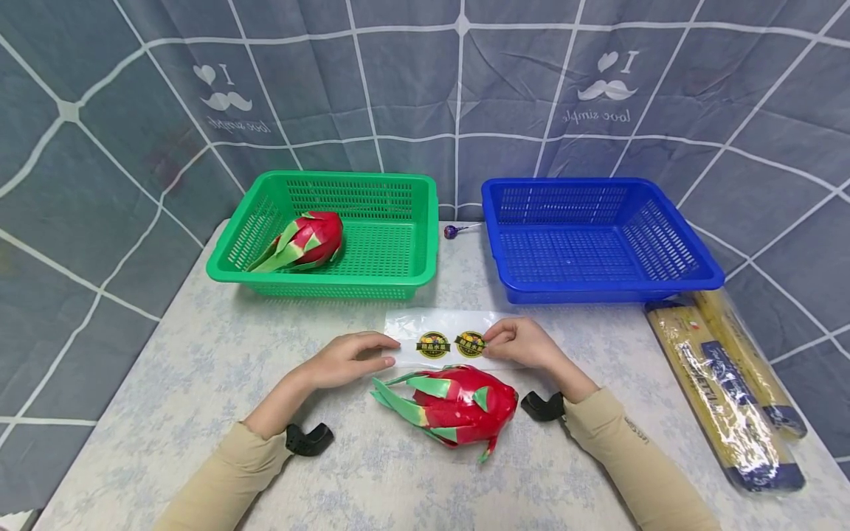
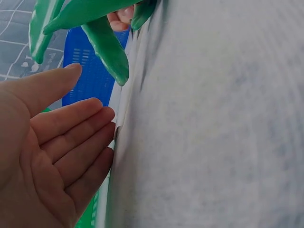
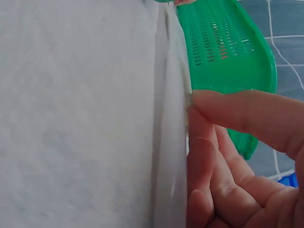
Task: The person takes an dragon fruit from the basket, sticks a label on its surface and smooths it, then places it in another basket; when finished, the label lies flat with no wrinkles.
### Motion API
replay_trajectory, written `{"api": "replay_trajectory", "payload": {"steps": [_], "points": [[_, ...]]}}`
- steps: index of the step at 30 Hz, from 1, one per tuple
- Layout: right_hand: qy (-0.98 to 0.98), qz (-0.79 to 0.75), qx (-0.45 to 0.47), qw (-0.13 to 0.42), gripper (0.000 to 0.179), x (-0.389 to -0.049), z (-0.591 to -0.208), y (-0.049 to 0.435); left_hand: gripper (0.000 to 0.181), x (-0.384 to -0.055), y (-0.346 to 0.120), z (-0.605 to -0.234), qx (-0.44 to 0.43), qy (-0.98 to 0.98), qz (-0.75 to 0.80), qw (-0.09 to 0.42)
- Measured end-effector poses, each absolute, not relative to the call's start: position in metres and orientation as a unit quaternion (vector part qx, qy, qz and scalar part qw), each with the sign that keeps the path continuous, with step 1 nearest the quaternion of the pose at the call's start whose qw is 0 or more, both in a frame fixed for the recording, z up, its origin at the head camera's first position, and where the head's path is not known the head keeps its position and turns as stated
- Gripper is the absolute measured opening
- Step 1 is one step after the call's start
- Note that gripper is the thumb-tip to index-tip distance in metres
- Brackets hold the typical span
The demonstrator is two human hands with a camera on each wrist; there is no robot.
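A white backing sheet (image 1: 405, 324) with two round black-and-gold fruit stickers lies on the table. My right hand (image 1: 524, 343) pinches the edge of the right sticker (image 1: 470, 344) between thumb and forefinger; this sticker sits slightly tilted. Beside it is the left sticker (image 1: 433, 344), flat on the sheet. My left hand (image 1: 352, 360) rests at the sheet's left end, its fingers (image 2: 78, 142) extended and nothing in its grasp. Just in front of the sheet lies a red dragon fruit (image 1: 465, 405), its green leaves pointing left.
At the back left, a green basket (image 1: 425, 276) holds another dragon fruit (image 1: 319, 240). A blue basket (image 1: 614, 287) stands at the back right, with a lollipop (image 1: 451, 231) between the two. Yellow plastic packages (image 1: 724, 391) lie along the right edge.
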State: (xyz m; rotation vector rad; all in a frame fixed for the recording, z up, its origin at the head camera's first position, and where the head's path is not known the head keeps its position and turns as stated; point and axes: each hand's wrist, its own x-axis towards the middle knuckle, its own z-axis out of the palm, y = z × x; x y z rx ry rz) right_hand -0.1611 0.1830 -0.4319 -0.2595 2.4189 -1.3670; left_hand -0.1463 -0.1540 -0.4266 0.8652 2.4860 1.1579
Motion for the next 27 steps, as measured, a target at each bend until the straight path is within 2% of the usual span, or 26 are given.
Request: {"api": "replay_trajectory", "payload": {"steps": [6,12,17,19,23,27], "points": [[0.828,-0.523,-0.058,0.192,0.028,-0.160,-0.427,0.181,0.035,-0.145,-0.154,-0.427,0.315,0.865,0.373,0.116],[0.803,-0.552,-0.085,0.208,0.041,-0.161,-0.424,0.187,0.035,-0.145,-0.153,-0.427,0.310,0.867,0.373,0.117],[0.809,-0.549,-0.088,0.192,0.033,-0.160,-0.422,0.191,0.034,-0.144,-0.150,-0.425,0.286,0.861,0.406,0.105],[0.806,-0.558,-0.086,0.177,0.029,-0.158,-0.418,0.192,0.033,-0.142,-0.149,-0.424,0.287,0.861,0.414,0.077],[0.790,-0.589,-0.096,0.139,0.022,-0.152,-0.404,0.194,0.033,-0.133,-0.140,-0.415,0.335,0.850,0.407,-0.013],[0.779,-0.605,-0.112,0.121,0.013,-0.144,-0.388,0.196,0.064,-0.113,-0.121,-0.404,0.440,0.820,0.357,-0.081]]}}
